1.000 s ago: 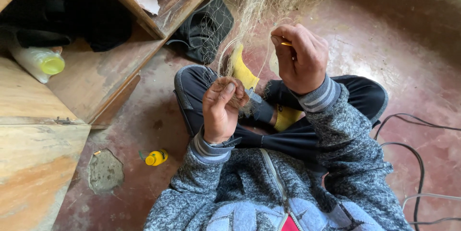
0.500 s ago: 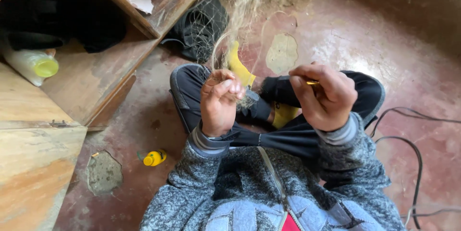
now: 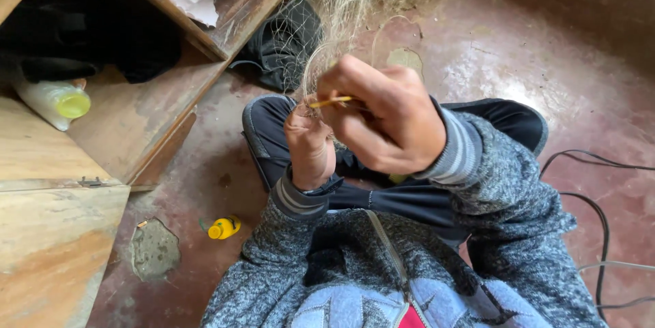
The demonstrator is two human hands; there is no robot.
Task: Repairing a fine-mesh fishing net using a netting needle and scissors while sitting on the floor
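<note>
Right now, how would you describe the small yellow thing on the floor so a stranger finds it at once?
Start at the wooden cabinet on the left. On the reddish floor beside it, by a grey worn patch, lies the small yellow bottle. Unlike the larger pale bottle inside the cabinet, it lies alone on the floor.

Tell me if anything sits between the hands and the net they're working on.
Nothing visible does. The left hand pinches the net strands directly, and the right hand holds a thin yellow needle right against those strands. Both hands meet at the net, above the crossed legs.
</note>
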